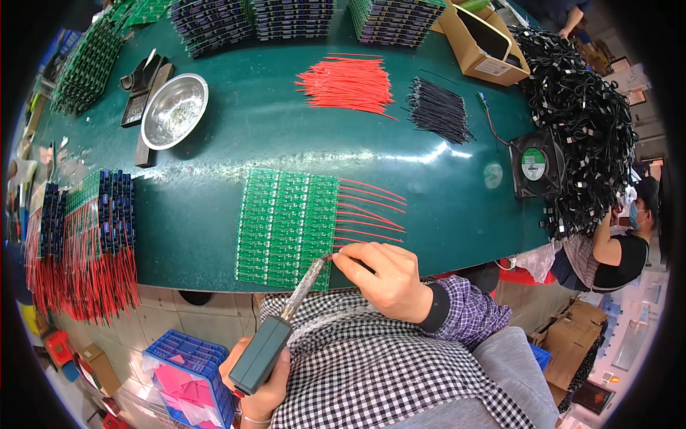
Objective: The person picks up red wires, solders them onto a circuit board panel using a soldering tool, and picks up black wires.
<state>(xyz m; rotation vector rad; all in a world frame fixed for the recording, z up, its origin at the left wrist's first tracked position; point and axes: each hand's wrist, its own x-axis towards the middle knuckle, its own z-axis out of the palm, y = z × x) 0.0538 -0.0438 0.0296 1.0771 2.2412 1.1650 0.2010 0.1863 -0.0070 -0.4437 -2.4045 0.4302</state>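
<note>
My left hand (266, 390) is closed around the dark green, boxy handle of a soldering iron (263, 352). Its metal shaft slants up and right, and the tip touches or nearly touches the right edge of a green circuit board panel (289, 225). Lying flat near the table's front edge, the panel has rows of small identical boards. Several red wires (371, 209) stick out to the right from its right edge. At the tip, my right hand (389, 280) pinches what looks like a red wire, mostly hidden by the fingers.
Loose red wires (346, 84) and short black wires (437, 109) lie in piles farther back. A metal bowl (175, 111) stands at left, above stacked wired panels (100, 243). A black fan (537, 166) and heaped black cables (582, 121) occupy the right; a co-worker (622, 243) is beyond.
</note>
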